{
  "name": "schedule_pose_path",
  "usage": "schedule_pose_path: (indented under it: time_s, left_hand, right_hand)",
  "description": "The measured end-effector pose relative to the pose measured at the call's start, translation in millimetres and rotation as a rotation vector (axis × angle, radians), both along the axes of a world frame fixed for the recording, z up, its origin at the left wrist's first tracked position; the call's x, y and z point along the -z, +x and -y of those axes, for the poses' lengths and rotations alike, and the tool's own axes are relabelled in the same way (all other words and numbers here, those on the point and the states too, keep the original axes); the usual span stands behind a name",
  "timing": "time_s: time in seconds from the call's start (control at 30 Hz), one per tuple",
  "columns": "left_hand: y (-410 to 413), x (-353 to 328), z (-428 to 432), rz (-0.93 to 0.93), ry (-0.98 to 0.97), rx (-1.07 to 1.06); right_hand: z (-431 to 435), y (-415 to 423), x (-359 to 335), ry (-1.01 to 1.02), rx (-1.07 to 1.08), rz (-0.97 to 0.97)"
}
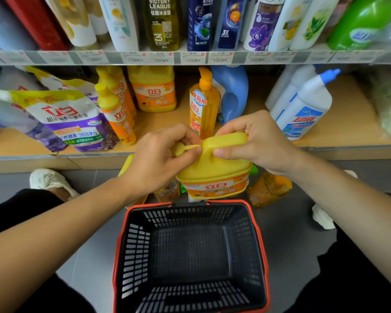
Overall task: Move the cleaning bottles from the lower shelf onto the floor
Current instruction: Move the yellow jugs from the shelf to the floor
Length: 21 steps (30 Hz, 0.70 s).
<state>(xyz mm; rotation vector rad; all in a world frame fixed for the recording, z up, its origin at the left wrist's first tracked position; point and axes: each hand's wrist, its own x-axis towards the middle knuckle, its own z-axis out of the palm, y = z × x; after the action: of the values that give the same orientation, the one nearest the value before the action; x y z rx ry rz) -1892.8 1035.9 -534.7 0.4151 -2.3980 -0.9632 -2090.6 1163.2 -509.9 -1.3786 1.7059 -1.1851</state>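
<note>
Your right grip (257, 141) is curled around the handle (226, 140) of the yellow jug (215, 177), and your left grip (163, 159) pinches the thin yellow tab (183, 149) beside it. The jug is off the lower shelf (352, 123), low in front of it and just behind the basket (261, 233). Its bottom is hidden by the basket rim, so I cannot tell if it stands on the floor (287, 233).

The first risk is the tab (it looks too thin to carry weight). If you pull on it, it may tear or let the jug swing, so let the right grip carry the load.

The place is also crowded. A small bottle (167, 193) and an orange pouch (269, 188) lie just beside the jug, so it may land on one of them and tip over.
</note>
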Motion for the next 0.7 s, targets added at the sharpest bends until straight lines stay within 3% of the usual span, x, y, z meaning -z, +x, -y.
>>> schedule_pose_path:
  time_s: [0.13, 0.33, 0.47, 0.7]
  left_hand:
    - [1, -1, 2, 0.032, -0.069, 0.012]
    - [6, 0, 13, -0.048, 0.225, -0.009]
    - [5, 4, 15, -0.082, 0.327, -0.015]
    - [6, 3, 15, -0.137, 0.249, -0.173]
  right_hand:
    - [2, -2, 4, -0.006, 0.01, 0.08]
    - [6, -12, 4, -0.015, 0.063, 0.378]
    - [8, -14, 4, 0.003, 0.111, 0.454]
    - [9, -8, 6, 0.028, 0.167, 0.491]
